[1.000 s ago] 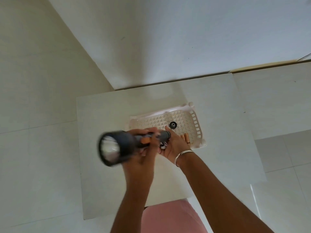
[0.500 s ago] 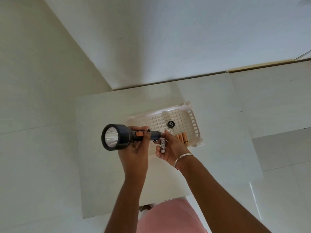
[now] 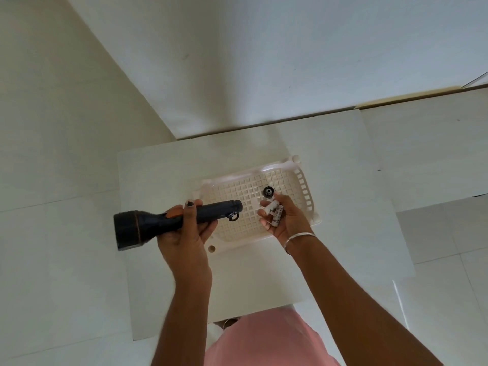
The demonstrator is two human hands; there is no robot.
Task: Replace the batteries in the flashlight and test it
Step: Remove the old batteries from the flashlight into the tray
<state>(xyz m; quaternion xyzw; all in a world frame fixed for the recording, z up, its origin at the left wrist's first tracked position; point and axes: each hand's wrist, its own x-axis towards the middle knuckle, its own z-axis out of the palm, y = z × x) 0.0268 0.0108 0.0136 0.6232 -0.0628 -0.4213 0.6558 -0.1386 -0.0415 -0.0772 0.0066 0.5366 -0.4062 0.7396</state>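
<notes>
On my feed from the head camera, the left hand (image 3: 184,235) gripped the black flashlight (image 3: 155,223) round the middle of its barrel. The fingers (image 3: 188,206) were folded over the top, one dark-nailed tip showing at the far edge, and the rest of the hand closed in from below. An orange patch (image 3: 174,213) showed on the barrel right beside those fingers. The flashlight lay roughly level, its wide head pointing left over the white table (image 3: 158,175). Its uncapped tail end pointed right, above the near-left part of the white lattice basket (image 3: 309,196). A small black ring (image 3: 233,217) hung from the barrel near that end. The right hand (image 3: 286,223) was held palm up over the basket, with a silver bangle (image 3: 301,236) on the wrist. Its fingers (image 3: 264,224) were bent loosely upward round white batteries (image 3: 275,213) lying across them and the palm; I could make out at least two but could not count them for certain. The flashlight's tail end and the right fingertips were near each other but apart, with bare lattice between them. The black tail cap (image 3: 268,192) sat on the basket floor just beyond the right hand, close to the uppermost battery; I could not tell whether they touched. Pink clothing (image 3: 264,339) filled the bottom of my view.
</notes>
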